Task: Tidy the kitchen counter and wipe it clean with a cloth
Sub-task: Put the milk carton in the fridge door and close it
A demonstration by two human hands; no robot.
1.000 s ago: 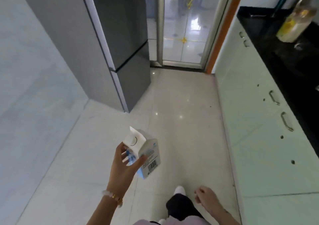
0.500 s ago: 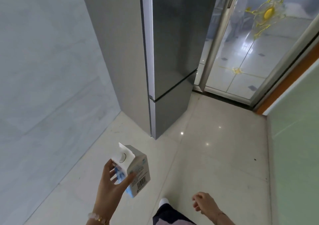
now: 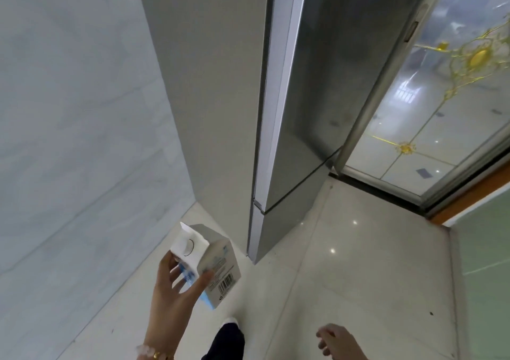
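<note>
Cardboard carton (image 3: 205,263): white and blue milk-type box with a barcode on its side, tilted, its folded top pointing to about 11 o'clock; it is low in the view, at about 7 o'clock from the centre.
Left hand (image 3: 172,301): holds the carton from below and behind; the thumb presses on the barcode side and the fingers (image 3: 176,272) wrap the opposite blue face, so the hand is closed around the box, not loose.
Reason of this grip: I judge a one-hand hold at the lower body keeps the top free and leaves the other hand ready for a door.
Right hand (image 3: 335,341): at about 5 o'clock, low near the frame edge, fingers softly curled and holding nothing.
Fridge (image 3: 278,111): tall grey appliance at 12 o'clock, both doors shut, the seam between upper and lower door visible.
Glass door (image 3: 430,116): at 2 o'clock, with gold ornament, standing just beside the fridge.
Floor (image 3: 345,276): pale glossy tiles; a dark trouser leg and a white shoe tip (image 3: 230,320) are seen at 6 o'clock.
Tabletop: not in view now; only a pale green cabinet front (image 3: 485,249) shows at 4 o'clock.
Step in hand: probably carrying the carton away from the tabletop to store it in the fridge; wiping is not yet started, as no cloth is seen.
</note>
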